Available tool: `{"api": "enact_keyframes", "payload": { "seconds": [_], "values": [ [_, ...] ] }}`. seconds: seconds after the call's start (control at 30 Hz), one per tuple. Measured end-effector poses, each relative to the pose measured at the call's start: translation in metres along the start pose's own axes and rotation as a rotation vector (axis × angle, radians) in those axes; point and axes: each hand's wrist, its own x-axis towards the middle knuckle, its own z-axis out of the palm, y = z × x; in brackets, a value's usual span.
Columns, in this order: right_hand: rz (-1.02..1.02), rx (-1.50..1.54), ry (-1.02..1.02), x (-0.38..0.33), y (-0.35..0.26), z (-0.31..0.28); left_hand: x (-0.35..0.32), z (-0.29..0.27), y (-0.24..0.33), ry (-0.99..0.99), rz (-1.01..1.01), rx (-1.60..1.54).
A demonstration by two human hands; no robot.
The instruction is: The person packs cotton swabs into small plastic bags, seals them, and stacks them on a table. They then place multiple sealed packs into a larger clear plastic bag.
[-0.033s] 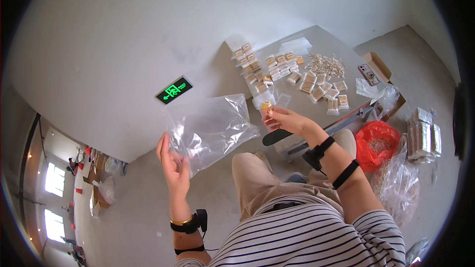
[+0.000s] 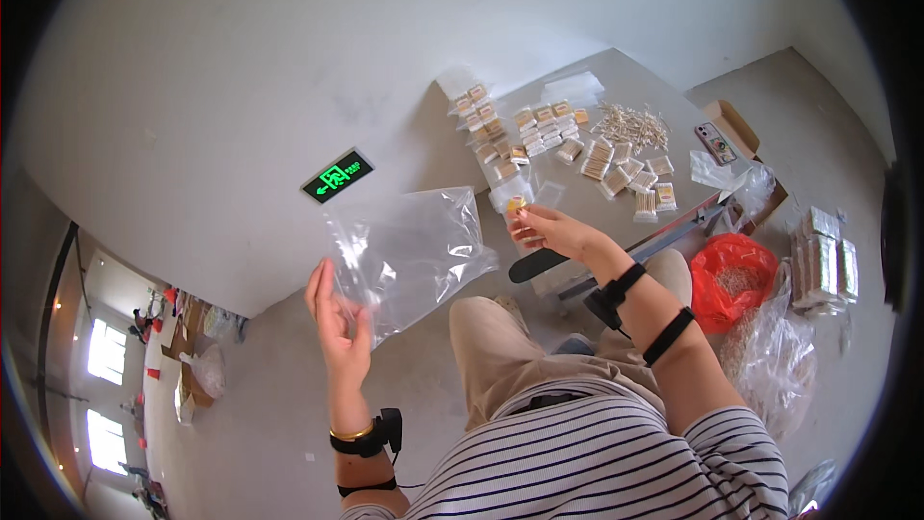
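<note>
My left hand (image 2: 342, 323) grips one edge of a large clear plastic bag (image 2: 414, 255), thumb on the near side and fingers stretched up behind. The bag hangs out to the right, in front of the wall. My right hand (image 2: 553, 233) is closed on a small packet with a yellow label (image 2: 518, 204), by the table's left edge; the fingers partly hide it. Just beyond that hand, more small packets of cotton swabs (image 2: 505, 170) stand in rows along the table's left side. Filled packets (image 2: 599, 159) lie loose near the middle, beside a pile of loose swabs (image 2: 630, 127).
The grey table (image 2: 539, 87) meets the wall. On its right are a phone (image 2: 715, 143) and a cardboard box (image 2: 736, 130). Beside my legs sit a red bag of swabs (image 2: 733, 279), a clear sack (image 2: 775, 366) and stacked packs (image 2: 823, 265). A green exit sign (image 2: 337, 175) is on the wall.
The bag's sheet has shifted slightly, and its upper left edge stands a little differently. Both hands keep their hold in nearly the same place.
</note>
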Motion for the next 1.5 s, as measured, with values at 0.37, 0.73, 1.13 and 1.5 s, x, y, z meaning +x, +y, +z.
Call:
{"api": "enact_keyframes", "payload": {
  "seconds": [0.37,0.73,1.13,1.5],
  "values": [
    [-0.09,0.399,0.049,0.025,0.038,0.032,-0.014,0.006,0.033,-0.076,0.046,0.125],
    [0.012,0.107,0.125,0.011,0.06,0.01,-0.029,0.009,-0.013,0.005,-0.153,-0.048],
    [0.243,-0.164,0.461,0.037,0.096,-0.082,-0.023,0.016,-0.089,0.113,-0.278,0.49],
    [0.065,-0.891,0.513,0.212,0.08,-0.155,-0.004,0.052,-0.188,0.041,-0.414,0.556]
  ]
}}
